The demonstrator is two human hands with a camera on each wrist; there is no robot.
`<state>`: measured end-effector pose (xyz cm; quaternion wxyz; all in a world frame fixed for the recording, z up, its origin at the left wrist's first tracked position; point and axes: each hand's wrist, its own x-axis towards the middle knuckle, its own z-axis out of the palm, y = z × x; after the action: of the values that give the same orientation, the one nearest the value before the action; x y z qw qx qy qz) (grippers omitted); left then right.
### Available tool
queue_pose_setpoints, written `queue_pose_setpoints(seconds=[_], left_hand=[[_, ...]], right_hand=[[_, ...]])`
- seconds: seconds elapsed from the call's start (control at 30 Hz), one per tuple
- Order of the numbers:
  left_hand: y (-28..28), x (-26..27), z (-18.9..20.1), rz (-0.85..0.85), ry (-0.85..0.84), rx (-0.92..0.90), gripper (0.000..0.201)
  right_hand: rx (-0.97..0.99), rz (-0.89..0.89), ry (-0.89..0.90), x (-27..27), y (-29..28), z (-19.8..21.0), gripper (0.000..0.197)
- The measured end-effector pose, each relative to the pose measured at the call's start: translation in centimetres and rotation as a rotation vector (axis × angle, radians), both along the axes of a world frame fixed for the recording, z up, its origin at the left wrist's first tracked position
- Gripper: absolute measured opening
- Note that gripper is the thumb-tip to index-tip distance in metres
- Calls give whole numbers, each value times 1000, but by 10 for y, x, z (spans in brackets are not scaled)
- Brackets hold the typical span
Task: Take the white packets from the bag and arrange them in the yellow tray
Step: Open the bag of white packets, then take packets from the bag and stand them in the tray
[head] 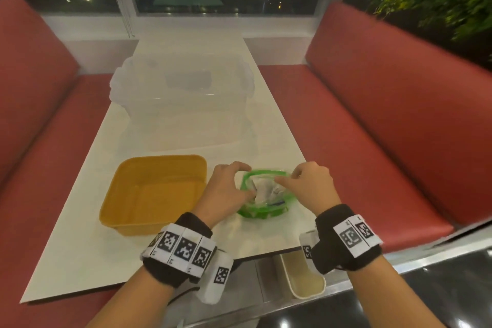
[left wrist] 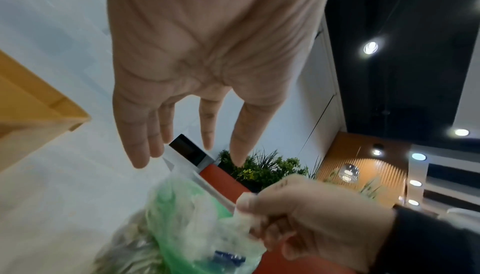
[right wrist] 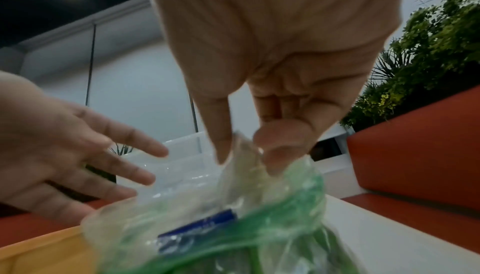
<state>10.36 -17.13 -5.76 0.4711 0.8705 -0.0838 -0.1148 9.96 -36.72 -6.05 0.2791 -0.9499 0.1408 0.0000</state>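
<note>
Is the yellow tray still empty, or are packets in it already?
Empty: the head view shows only the bare floor of the yellow tray. The white packets sit inside the green bag.

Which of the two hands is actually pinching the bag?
The right hand pinches the green-edged bag rim between thumb and fingers; the left hand hovers beside it, fingers spread, gripping nothing.

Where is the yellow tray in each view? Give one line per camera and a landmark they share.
Head: the yellow tray sits on the white table, lower centre-left, left of the bag.
Left wrist: its corner shows at the left edge.
Right wrist: only its rim shows, bottom left.
Shared landmark: the green-edged bag beside the tray, pinched by the right hand.
</note>
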Motion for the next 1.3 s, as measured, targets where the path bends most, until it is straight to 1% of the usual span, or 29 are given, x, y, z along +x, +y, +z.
queue_pose_setpoints(seconds=[0.07, 0.13, 0.17, 0.2, 0.27, 0.33, 0.37, 0.4, 0.47, 0.5, 0.53, 0.57, 0.63, 0.67, 0.7, 0.77, 0.8, 0.83, 0.87, 0.93, 1.0, 1.1, 1.2, 1.27, 1.3], left_hand=[[11, 0, 10, -4, 46, -73, 45], [21, 2, 20, -8, 97, -176, 47], [25, 3, 25, -5, 113, -230, 53], [28, 4, 32, 1, 119, -285, 63], [29, 7, 44, -12, 105, -367, 84], [29, 12, 53, -103, 95, -381, 94], [28, 14, 57, -166, 107, -366, 92], [29, 16, 60, -229, 132, -355, 83], [32, 17, 65, -331, 191, -373, 51], [34, 17, 65, -351, 221, -396, 36], [37, 17, 62, -350, 253, -427, 27], [40, 17, 59, -336, 286, -458, 24], [47, 19, 52, -286, 326, -485, 24], [50, 21, 47, -252, 340, -483, 25], [53, 22, 43, -212, 357, -485, 23], [58, 22, 38, -129, 392, -516, 18], [59, 22, 36, -100, 410, -546, 22], [60, 22, 35, -82, 430, -580, 29], [61, 21, 34, -73, 445, -605, 36], [64, 21, 32, -63, 468, -632, 43], [67, 21, 31, -57, 486, -637, 44], [69, 22, 30, -45, 502, -650, 38], [70, 24, 29, -27, 505, -656, 32], [69, 25, 29, 2, 514, -671, 29], [67, 27, 28, 18, 521, -682, 27]], right_hand=[[27, 7, -28, 4, 1, 1, 16], [48, 31, -93, 7, -1, 12, 15], [51, 62, -116, 7, 0, 22, 15], [46, 123, -134, 8, 2, 34, 13], [26, 320, -118, 6, 15, 63, 6], [79, 503, -82, 4, 34, 87, 1], [116, 555, -87, 5, 43, 95, 3], [152, 582, -105, 6, 51, 101, 4], [202, 599, -131, 12, 61, 107, 4], [217, 606, -134, 15, 63, 107, 4], [239, 606, -133, 17, 63, 107, 5], [273, 593, -132, 18, 61, 105, 6], [327, 526, -139, 19, 53, 95, 5], [312, 483, -134, 21, 48, 86, 4], [253, 448, -103, 23, 43, 75, 5], [40, 433, 37, 26, 34, 47, 13], [-68, 438, 111, 27, 32, 33, 20], [-135, 439, 158, 26, 31, 21, 27], [-155, 435, 183, 25, 30, 12, 31], [-149, 425, 185, 24, 30, 3, 30], [-149, 421, 165, 24, 28, 3, 20], [-87, 422, 80, 26, 21, 16, 7], [-2, 401, 6, 28, 14, 40, 7], [57, 417, 10, 28, 20, 58, 10], [134, 444, 30, 27, 26, 67, 8]])
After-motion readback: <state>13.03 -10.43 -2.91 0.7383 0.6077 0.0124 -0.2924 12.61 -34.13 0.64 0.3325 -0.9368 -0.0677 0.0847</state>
